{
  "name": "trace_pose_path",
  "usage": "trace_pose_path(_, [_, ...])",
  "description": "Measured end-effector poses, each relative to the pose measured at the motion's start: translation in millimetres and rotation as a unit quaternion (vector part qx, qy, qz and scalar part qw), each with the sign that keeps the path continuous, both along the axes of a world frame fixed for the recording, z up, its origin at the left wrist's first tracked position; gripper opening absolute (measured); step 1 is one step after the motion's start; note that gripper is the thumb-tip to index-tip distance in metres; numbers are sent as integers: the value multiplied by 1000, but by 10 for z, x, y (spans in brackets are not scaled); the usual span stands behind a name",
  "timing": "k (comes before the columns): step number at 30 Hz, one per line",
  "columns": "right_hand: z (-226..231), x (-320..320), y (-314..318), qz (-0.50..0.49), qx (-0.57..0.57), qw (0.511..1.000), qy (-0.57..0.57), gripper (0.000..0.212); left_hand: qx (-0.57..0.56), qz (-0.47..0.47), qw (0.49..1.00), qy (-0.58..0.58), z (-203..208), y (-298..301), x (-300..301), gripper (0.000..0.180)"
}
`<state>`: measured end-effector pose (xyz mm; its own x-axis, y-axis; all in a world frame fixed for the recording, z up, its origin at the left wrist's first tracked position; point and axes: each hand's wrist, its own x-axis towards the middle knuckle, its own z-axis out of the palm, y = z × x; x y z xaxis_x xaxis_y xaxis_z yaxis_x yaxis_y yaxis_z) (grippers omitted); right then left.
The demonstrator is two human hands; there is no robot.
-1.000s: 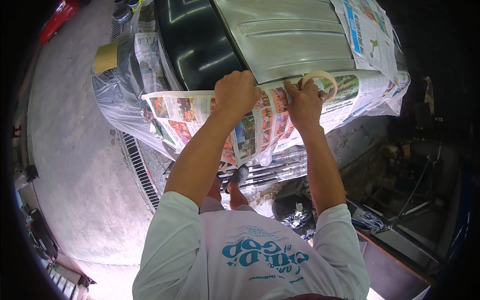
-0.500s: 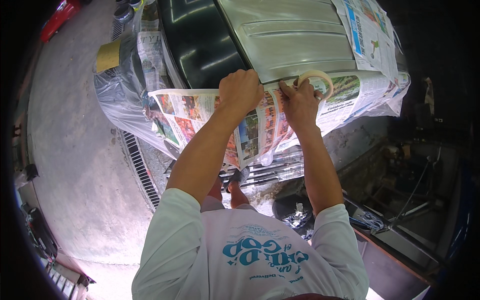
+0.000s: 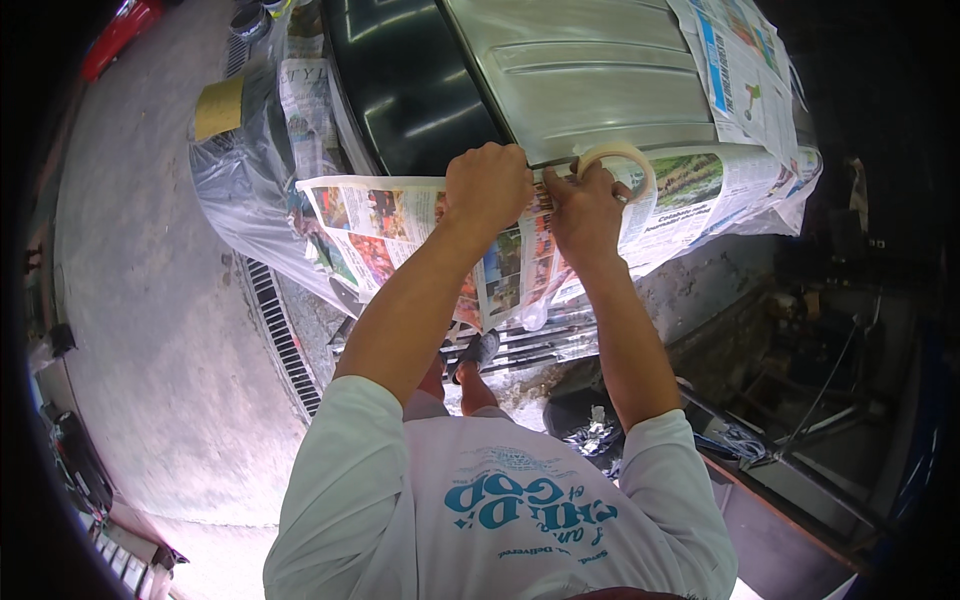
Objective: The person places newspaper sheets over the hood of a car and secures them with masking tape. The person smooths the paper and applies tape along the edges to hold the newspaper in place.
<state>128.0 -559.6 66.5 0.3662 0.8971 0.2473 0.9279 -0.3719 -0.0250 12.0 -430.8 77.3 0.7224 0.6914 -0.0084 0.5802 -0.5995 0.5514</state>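
Newspaper [image 3: 400, 225] hangs along the lower edge of a car panel [image 3: 590, 80] in the head view, and both of the person's hands are pressed to its top edge. The left hand [image 3: 487, 187] is curled into a loose fist, knuckles up, pinning the sheet against the seam where the silver panel meets the paper; its fingers are folded down onto the paper rather than closed around anything separate. Just beside it, almost touching, the right hand [image 3: 585, 210] rests on the same edge with its fingers closed on a roll of masking tape [image 3: 618, 160], which stands on its rim at the panel's edge, partly hidden by the fingers. A strip of tape seems to run from the roll toward the left hand, though the fingers cover most of it. More newspaper [image 3: 740, 70] covers the panel's right side and wraps around its corner. To the left of the panel is a dark glass surface [image 3: 410, 90], and beyond it clear plastic sheeting [image 3: 240, 190] drapes down with a patch of yellowish tape [image 3: 218, 105] on it. A drain grate [image 3: 285, 340] runs across the concrete floor [image 3: 150, 350] below. The person's white shirt [image 3: 500, 500] with blue print fills the lower middle of the picture.
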Motion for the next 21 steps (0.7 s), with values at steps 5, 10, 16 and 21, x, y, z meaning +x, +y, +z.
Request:
trace_pose_path(5, [-44,-99,5,14,25,998,60,41,-3,7,1000,10,35,46,-39,29])
trace_pose_path(10, [44,-101,17,-2,-2,998,58,44,45,-9,998,39,104,99,-145,29])
trace_pose_path(16, [11,-107,9,11,0,1000,29,44,68,-11,997,26,17,159,-210,29])
trace_pose_path(21, [16,-170,17,6,27,997,74,46,100,-6,995,-7,-127,105,-210,31])
